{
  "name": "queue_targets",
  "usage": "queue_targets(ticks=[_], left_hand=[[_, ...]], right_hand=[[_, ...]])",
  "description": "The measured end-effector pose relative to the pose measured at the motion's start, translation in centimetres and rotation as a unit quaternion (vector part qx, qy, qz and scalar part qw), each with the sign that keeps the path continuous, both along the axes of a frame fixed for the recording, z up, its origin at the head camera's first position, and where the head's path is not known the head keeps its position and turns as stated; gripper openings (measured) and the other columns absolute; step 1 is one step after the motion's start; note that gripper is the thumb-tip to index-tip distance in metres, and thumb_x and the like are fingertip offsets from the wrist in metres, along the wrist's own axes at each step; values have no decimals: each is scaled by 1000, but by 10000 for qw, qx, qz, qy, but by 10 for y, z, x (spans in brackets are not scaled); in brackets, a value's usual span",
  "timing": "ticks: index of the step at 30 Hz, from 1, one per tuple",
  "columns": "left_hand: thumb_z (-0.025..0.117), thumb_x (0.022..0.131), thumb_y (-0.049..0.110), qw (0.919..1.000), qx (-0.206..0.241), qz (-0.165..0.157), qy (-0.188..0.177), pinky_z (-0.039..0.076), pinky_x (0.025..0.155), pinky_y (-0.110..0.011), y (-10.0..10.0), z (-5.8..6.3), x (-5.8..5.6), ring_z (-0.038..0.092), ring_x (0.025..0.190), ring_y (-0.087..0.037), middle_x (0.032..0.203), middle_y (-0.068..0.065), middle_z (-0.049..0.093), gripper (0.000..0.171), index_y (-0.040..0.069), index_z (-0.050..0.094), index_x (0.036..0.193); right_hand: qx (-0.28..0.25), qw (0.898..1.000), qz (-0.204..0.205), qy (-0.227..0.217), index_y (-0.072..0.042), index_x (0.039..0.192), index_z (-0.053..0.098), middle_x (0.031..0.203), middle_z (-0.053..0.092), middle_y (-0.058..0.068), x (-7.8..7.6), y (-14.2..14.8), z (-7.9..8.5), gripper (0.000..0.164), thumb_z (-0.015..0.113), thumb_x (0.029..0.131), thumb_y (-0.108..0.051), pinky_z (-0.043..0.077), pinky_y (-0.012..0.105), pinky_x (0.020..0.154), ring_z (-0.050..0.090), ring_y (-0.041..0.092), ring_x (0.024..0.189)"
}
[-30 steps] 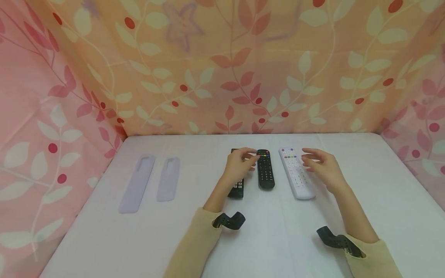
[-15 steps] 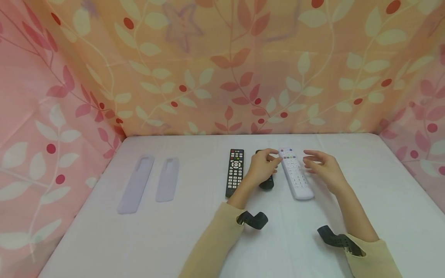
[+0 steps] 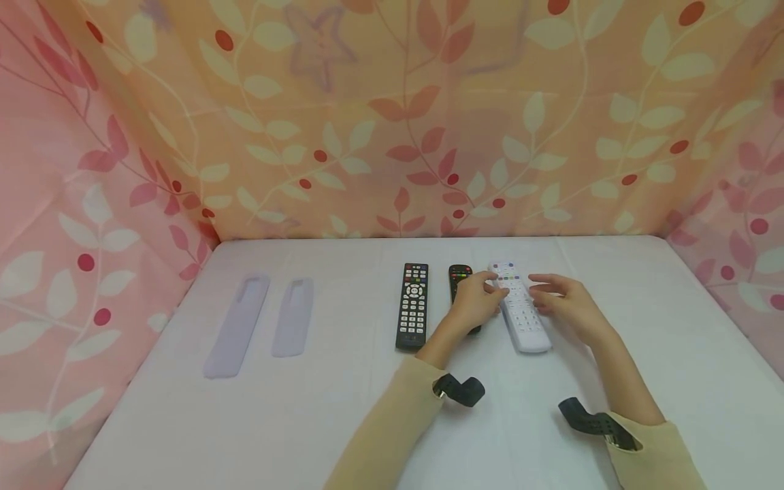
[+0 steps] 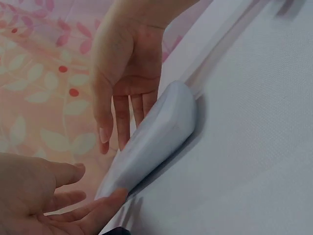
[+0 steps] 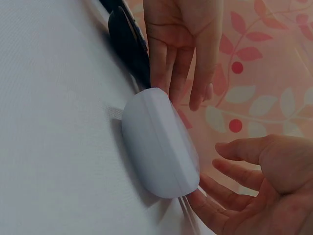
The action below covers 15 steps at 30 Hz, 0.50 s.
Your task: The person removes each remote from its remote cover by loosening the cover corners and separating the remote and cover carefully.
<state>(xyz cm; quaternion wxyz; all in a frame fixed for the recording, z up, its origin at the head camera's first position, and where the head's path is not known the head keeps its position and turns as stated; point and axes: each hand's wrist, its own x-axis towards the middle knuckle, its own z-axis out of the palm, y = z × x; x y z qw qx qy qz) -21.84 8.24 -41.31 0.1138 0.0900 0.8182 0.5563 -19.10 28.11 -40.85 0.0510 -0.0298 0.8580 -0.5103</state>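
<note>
"One white remote point(image 3: 528, 323), lying on the white tabletop point(image 3: 520, 422) between left hand point(image 3: 473, 301) and right hand point(image 3: 571, 306)."

"Fingers?"

"Both sets relaxed, slightly bent, ungripping. Whether any fingertip touches the remote's side: can't tell."

"And leftward?"

"Rounded black remote point(image 3: 459, 275), partly hidden by the left hand; squarer black remote point(image 3: 413, 313) next; then, well apart, shorter pale case point(image 3: 292, 323), longer pale case point(image 3: 235, 337)."

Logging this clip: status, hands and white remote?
Left hand, right hand open, flanking white remote. Remote on table. Nearest obstacle: middle black remote, by left hand.
</note>
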Motion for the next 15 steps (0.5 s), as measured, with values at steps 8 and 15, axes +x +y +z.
queue_targets(ticks=[8,15], left_hand=[[75,99,8,9993,-112,36,-365,55,56,-17,9,-2,2,68,65,-13,93,-7,68,47,1,61,143],[78,95,4,9990,-218,97,-373,57,60,-18,11,0,3,62,64,-8,85,-2,59,52,0,61,144]], right_hand=[[215,9993,190,-220,17,148,44,139,55,43,-1,2,-5,53,61,105,-9,59,20,76,66,8,96],[477,9984,219,-217,16,146,47,137,58,42,0,0,-3,52,64,104,-8,58,19,76,68,24,106]])
